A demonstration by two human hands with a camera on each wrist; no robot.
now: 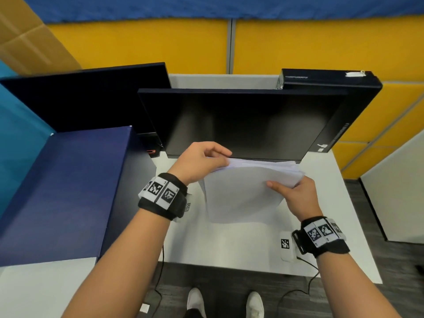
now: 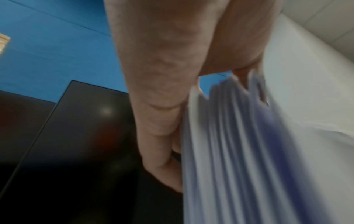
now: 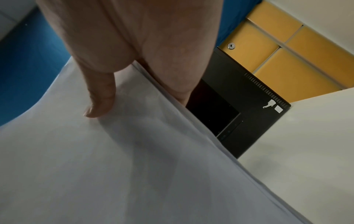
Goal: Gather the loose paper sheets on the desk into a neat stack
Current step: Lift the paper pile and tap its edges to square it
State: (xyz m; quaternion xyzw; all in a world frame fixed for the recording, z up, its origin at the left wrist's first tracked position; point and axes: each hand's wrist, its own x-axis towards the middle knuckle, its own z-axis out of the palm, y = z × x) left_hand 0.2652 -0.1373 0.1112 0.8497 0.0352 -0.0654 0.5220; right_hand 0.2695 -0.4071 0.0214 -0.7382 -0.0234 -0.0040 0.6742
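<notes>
Here, white worktop [image 1: 241, 244] in front of a dark monitor [image 1: 241, 122]. Above it, paper stack [image 1: 241, 193] lifted on edge, likely to square the sheets. Left hand [image 1: 199, 161] pinching the far left corner, right hand [image 1: 298, 198] curled round the right edge, thumb on top.

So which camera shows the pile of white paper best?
The head view: the whole stack of white paper sheets shows, held off the desk by both hands. The left wrist view shows only its blurred, fanned edges; the right wrist view shows one flat face under a thumb.
</notes>
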